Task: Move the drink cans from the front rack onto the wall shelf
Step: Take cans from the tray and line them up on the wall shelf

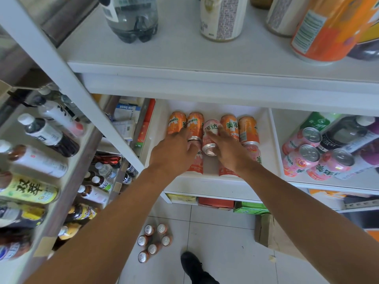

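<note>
On the white wall shelf (272, 140) the pink can (211, 137) stands upright among orange cans (229, 125), my right hand (231, 154) curled round its right side, my left hand (174, 154) loosely spread, just left, nearly touching.

A single head-worn camera is looking steeply down and forward, sitting close to the white wall shelf (215, 185) and taking in the tiled floor (215, 232) below.

Orange can (176, 125) reads "MIRINDA"; pink can (211, 136) "美年达".
</note>
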`<action>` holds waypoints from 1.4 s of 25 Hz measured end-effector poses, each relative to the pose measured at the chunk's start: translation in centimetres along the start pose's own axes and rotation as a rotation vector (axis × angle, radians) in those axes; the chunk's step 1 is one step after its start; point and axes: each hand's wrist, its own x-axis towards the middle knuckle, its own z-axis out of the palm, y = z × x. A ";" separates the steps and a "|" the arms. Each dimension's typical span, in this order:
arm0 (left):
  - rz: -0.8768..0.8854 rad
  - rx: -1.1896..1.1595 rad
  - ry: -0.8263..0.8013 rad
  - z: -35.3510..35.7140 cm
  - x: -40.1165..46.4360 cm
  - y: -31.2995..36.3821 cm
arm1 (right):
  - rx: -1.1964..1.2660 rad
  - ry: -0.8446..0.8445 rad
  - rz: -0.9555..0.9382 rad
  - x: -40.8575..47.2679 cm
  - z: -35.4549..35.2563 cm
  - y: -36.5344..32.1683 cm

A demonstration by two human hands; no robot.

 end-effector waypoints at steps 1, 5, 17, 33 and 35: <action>-0.004 -0.006 -0.003 0.2 -0.1 -0.1 | 0.044 -0.012 -0.008 -0.2 -0.2 -0.2; -0.003 -0.001 -0.004 0.6 -0.4 0.0 | 0.341 0.033 0.148 0.5 -0.6 -1.0; -0.038 -0.045 0.022 0.0 -0.8 -0.2 | 0.166 -0.137 0.544 4.7 0.2 -2.5; -0.117 -0.953 0.024 -3.8 -7.2 -3.9 | 0.979 0.056 -0.133 -4.9 -5.9 -12.8; -0.138 -1.030 0.137 -5.5 -9.7 -5.1 | 1.012 -0.037 -0.229 -5.5 -6.4 -14.9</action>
